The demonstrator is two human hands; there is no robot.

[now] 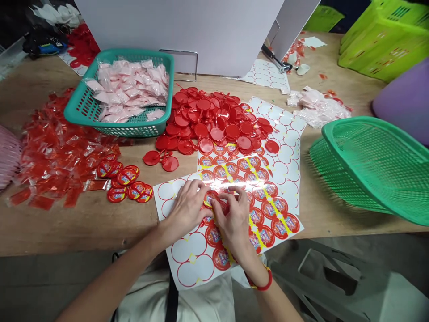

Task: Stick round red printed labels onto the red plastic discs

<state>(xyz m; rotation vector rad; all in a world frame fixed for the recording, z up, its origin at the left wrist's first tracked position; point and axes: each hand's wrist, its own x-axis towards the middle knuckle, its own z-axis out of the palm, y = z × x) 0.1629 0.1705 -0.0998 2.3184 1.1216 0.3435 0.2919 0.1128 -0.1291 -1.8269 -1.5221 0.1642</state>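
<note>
Red packets (67, 143) lie in a heap at left, too many to count, beside at least seven overlapping badges (127, 175). One teal basket (119, 127) bears pale pink packets (127, 89); right of it spreads a pile of red discs (201, 120). At center, the left hand (187, 203) and right hand (234, 214), fingers bent, touch one disc (210, 198), lying face up on a printed sheet (192, 250); whether they grip or press it cannot be told. The sheet's long axis runs crosswise, right end angled away from the person. Its colorful print is too small to read. One green basket (368, 174) rests at right.
</note>
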